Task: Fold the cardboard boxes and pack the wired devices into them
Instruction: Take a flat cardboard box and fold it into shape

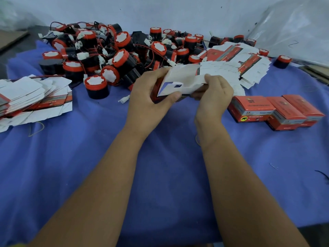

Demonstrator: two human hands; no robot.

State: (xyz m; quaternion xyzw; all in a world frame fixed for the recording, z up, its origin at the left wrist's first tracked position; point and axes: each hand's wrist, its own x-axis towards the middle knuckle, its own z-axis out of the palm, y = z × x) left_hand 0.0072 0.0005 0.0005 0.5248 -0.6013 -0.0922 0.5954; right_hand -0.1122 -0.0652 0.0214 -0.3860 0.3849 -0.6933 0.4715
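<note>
You held one unfolded cardboard box (pixel 179 81) above the blue cloth (pixel 160 175), white inner side up. Your left hand (pixel 151 98) gripped its left end, thumb curled across the white flap and fingers behind. Your right hand (pixel 213 97) pinched its right edge, fingers curled over the top. Behind it lay the pile of black-and-red wired devices (pixel 115 50). Flat box blanks sat in a stack at the far left (pixel 35 97) and another behind your right hand (pixel 245 63). Three closed red boxes (pixel 277 111) stood in a row just right of your right hand.
</note>
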